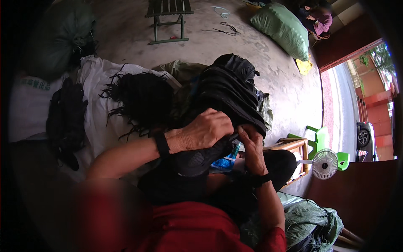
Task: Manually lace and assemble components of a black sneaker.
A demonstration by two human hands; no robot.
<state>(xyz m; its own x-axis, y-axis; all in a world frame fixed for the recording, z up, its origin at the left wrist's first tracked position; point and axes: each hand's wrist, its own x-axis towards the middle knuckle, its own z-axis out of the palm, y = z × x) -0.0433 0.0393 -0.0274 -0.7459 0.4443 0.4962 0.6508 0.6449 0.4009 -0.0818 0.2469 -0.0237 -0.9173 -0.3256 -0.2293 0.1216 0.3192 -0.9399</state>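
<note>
A black fabric bag [224, 90], perhaps a backpack, lies bunched across my lap with its folds toward the far side. My left hand [205, 129] is closed over its near edge, the fingers curled in; what they pinch is too small to make out. Just to the right, my right hand [252, 145] grips the bag's edge between thumb and fingers, with some fingers hidden under the fabric. A padded mesh part [195, 163] of black material rests below my left hand. Between my forearms shows a blue printed packet [225, 161].
Black straps [140, 98] are heaped on a white sack [95, 69] at left, near another black bundle [66, 117]. A small fan [324, 164] and green chair [321, 136] stand right. Farther off are a folding stool [169, 19], a stuffed green sack [282, 30] and a seated person.
</note>
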